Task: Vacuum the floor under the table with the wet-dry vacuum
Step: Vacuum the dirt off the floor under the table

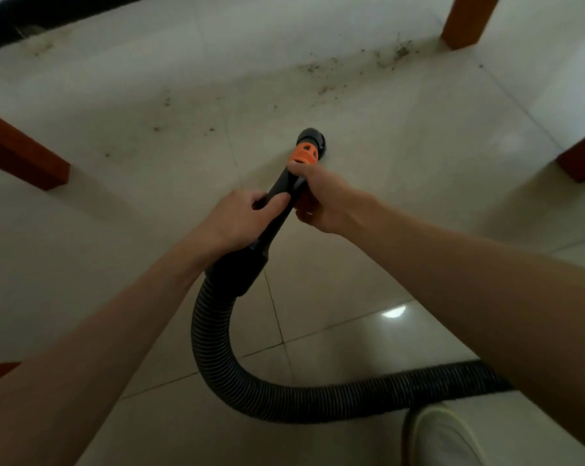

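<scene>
I have both hands on the black wand (286,196) of the vacuum. My left hand (240,220) wraps it from the nine o'clock side, low on the tube just above the wide cuff (240,270), my thumb (277,200) laid across the top and my fingers curled under where I cannot see them. My right hand (321,200) grips from the three o'clock side, a little further up, its knuckles just below the orange collar (305,153). Both sets of fingers are closed tight round the tube, with the two hands almost touching across it.

The wand runs away from me toward twelve o'clock, tilted slightly right. Past the collar the black nozzle (313,137) points down at the pale tiled floor (402,203), at or just above it; I cannot tell if it touches.

From the cuff, the ribbed hose (217,361) loops down toward six o'clock, then sweeps off to four o'clock under my right forearm.

Scattered dirt (348,67) lies beyond the nozzle, from about eleven to one o'clock, thickest near the wooden table leg (465,20) at one o'clock. Other legs stand at nine o'clock (25,153) and three o'clock (583,156). My white shoe (445,438) shows at five o'clock.
</scene>
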